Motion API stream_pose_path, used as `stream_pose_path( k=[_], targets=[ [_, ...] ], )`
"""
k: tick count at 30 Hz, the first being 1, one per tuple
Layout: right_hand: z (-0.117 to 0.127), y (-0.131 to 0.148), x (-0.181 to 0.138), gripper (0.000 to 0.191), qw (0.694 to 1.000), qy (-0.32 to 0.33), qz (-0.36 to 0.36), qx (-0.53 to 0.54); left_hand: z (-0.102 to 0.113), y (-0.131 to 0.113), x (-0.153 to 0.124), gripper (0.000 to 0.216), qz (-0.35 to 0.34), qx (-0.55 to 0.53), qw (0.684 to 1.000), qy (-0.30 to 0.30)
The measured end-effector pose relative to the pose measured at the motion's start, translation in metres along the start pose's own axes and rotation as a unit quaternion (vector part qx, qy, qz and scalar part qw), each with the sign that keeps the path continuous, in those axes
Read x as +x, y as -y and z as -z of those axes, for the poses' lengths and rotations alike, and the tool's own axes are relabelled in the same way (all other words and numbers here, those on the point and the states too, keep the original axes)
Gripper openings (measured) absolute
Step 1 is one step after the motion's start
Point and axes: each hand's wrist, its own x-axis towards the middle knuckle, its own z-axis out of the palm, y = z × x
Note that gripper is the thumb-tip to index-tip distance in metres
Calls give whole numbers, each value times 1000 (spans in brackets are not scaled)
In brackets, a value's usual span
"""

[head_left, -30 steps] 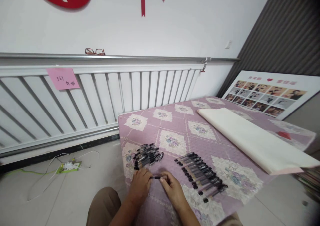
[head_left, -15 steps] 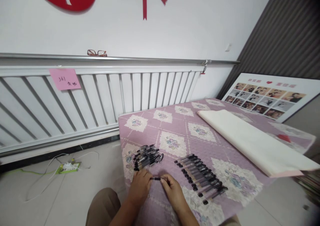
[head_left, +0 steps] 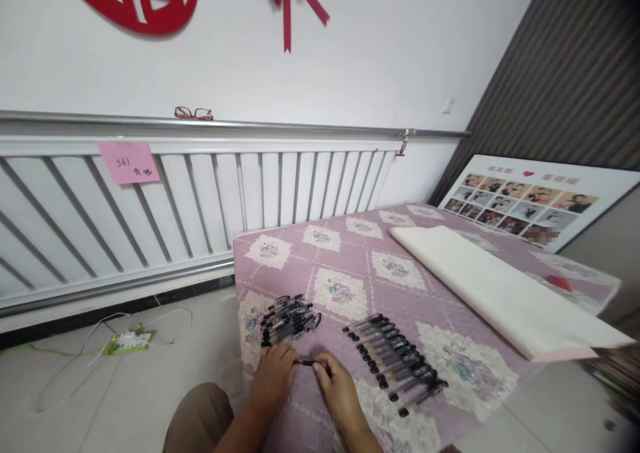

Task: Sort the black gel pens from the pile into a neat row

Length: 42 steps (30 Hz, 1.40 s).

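Fingers [head_left: 284,354] of the left hand [head_left: 273,375], curled and close together, hold one end of a pen [head_left: 305,363]; the thumb and forefinger of the right hand [head_left: 340,385] pinch the other end. The pen lies crosswise between the hands, above the near part of a table [head_left: 285,276] covered in a purple cloth with pale, flowered diamonds. Only a short middle length of it is exposed: slim, straight and mostly black, with a greyer stretch toward the left hand (both ends are hidden by the fingers). Whether it touches the cloth cannot be told.

Just beyond the left hand lies a heap of pens [head_left: 289,319], dark and overlapping, their lengths pointing roughly the same way. To the right of the right hand, and apart from it, is a row of pens [head_left: 395,358], laid side by side on a slant. Each has a greyish, seemingly see-through barrel, a small black tip at its lower left and a thicker black part at its upper right (pale marks show on several of these, too small to read). The row runs diagonally toward the near edge of the table.

Farther right, a long cream-coloured sheet [head_left: 500,293] lies across the cloth, with a small red object [head_left: 560,283] beyond it. Behind the table's left portion stands a white radiator [head_left: 280,186] bearing a pink note [head_left: 129,163].
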Motion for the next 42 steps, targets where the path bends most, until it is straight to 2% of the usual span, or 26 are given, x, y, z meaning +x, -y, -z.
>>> stream_pose_path(
  k=[18, 27, 31, 39, 42],
  targets=[
    [-3, -5, 0, 21, 998, -18, 33, -41, 3, -4, 2, 20, 7, 29, 1000, 7],
    [-8, -20, 12, 26, 996, -76, 20, -37, -1, -3, 2, 19, 2, 19, 1000, 1],
    [-12, -21, 29, 22, 993, -84, 60, -62, 0, -3, 2, 17, 11, 18, 1000, 1],
    [-19, -4, 46, 19, 972, -12, 181, -152, 3, -4, 3, 16, 16, 23, 1000, 14],
    [-24, 4, 50, 22, 962, 1, 189, -196, 5, -4, 5, 17, 17, 29, 999, 26]
  ],
)
